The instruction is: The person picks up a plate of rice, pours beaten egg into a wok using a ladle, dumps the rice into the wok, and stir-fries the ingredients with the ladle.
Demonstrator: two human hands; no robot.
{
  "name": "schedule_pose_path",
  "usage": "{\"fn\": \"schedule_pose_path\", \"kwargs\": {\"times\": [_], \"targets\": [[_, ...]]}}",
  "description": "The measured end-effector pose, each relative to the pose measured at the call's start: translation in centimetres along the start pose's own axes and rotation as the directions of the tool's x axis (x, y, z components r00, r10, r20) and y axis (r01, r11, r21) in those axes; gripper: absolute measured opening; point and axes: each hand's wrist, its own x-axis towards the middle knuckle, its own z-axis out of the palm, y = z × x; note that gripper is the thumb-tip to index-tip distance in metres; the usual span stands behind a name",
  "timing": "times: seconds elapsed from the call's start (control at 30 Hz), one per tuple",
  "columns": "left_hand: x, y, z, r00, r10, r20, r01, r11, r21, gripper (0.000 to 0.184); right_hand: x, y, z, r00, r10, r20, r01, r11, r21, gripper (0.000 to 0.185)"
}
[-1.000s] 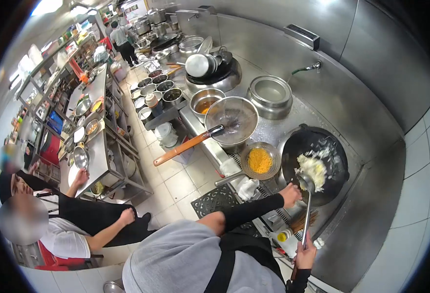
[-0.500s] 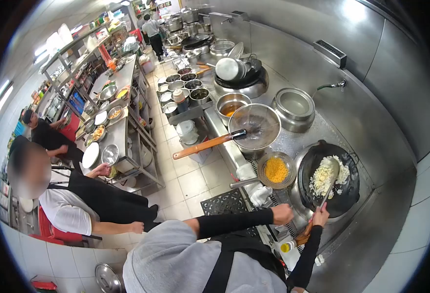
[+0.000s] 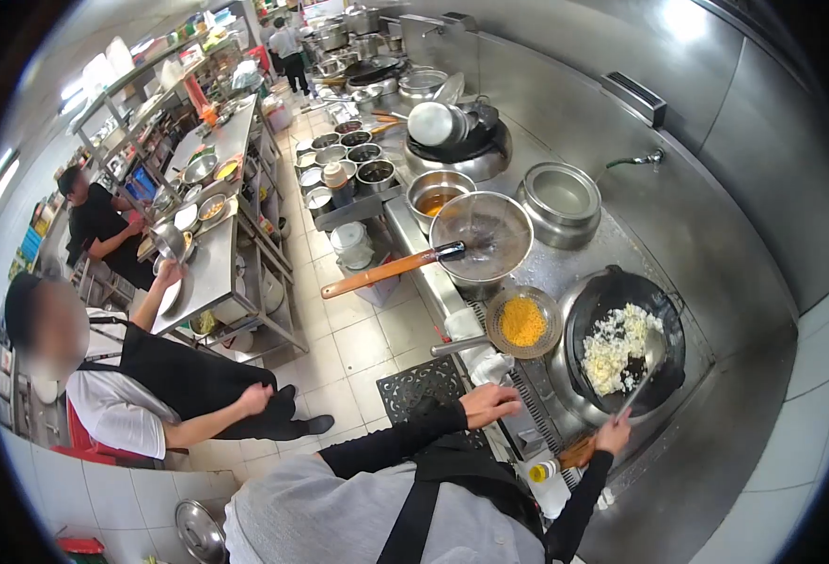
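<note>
My right hand (image 3: 612,434) is wrapped around the handle of a metal ladle (image 3: 657,350), whose wooden grip end (image 3: 579,453) sticks out below the hand. The ladle's bowl rests at the right side of white and pale yellow food (image 3: 612,340), which looks like rice and egg, in a black wok (image 3: 602,293). My left hand (image 3: 491,404) hovers over the stove's front edge, fingers loosely stretched and nothing in them. Just beyond it sits a perforated strainer (image 3: 551,346) holding bright yellow-orange shreds (image 3: 523,321). A folded white cloth (image 3: 491,367) lies beneath the strainer's handle.
A large mesh skimmer (image 3: 480,235) with a wooden handle lies over a pot. Nearby stand a pot of amber liquid (image 3: 440,195), a lidded steel pot (image 3: 562,195) and a yellow-capped bottle (image 3: 544,470). A co-worker (image 3: 123,376) stands at left, holding a metal bowl (image 3: 168,241).
My left hand has drawn back leftward from the wok and its fingers have loosened. The ladle has shifted to the food's right side. The co-worker's bowl has been raised.
</note>
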Motion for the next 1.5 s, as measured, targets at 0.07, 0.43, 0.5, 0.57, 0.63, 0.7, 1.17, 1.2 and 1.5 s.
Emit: {"fn": "schedule_pose_path", "kwargs": {"times": [0.07,0.43,0.5,0.57,0.63,0.7,1.17,1.2,1.5], "targets": [[0.7,2.4,0.2,0.976,-0.088,0.199,0.083,0.996,0.029,0.035,3.1,-3.3,0.3,0.864,0.341,0.370,-0.482,0.775,0.409,0.051],[1.9,1.2,2.0,0.965,0.090,0.245,-0.129,0.980,0.149,0.031,-5.6,-6.7,-8.3,0.882,-0.040,0.470,0.031,0.999,0.027,0.063],[1.7,1.1,1.3,0.969,0.058,0.240,-0.090,0.988,0.123,0.029,-5.9,-7.6,-10.1,0.885,0.062,0.462,-0.002,0.992,-0.130,0.062],[1.7,1.8,0.9,0.972,0.047,0.230,-0.081,0.986,0.143,0.029,-5.3,-8.1,-10.6,0.865,0.218,0.452,-0.089,0.953,-0.289,0.064],[1.8,2.2,0.9,0.974,0.046,0.223,-0.080,0.986,0.148,0.028,-3.5,-6.9,-8.8,0.936,0.175,0.307,-0.107,0.968,-0.225,0.060],[1.8,2.5,1.7,0.973,0.052,0.227,-0.083,0.988,0.131,0.027,-1.5,-2.8,-4.4,0.979,0.115,0.168,-0.095,0.987,-0.127,0.053],[1.8,3.4,2.5,0.974,0.142,0.176,-0.163,0.980,0.111,0.026,-2.4,-9.2,-8.4,0.936,-0.163,0.312,0.140,0.986,0.095,0.065],[1.7,3.4,2.1,0.976,0.153,0.155,-0.173,0.977,0.123,0.025,-3.9,-11.0,-10.8,0.939,-0.112,0.325,0.091,0.993,0.077,0.066],[3.2,15.9,-2.7,0.962,0.256,-0.094,-0.268,0.950,-0.158,0.035,-6.4,-8.1,-10.3,0.869,0.268,0.417,-0.146,0.942,-0.302,0.072]]}}
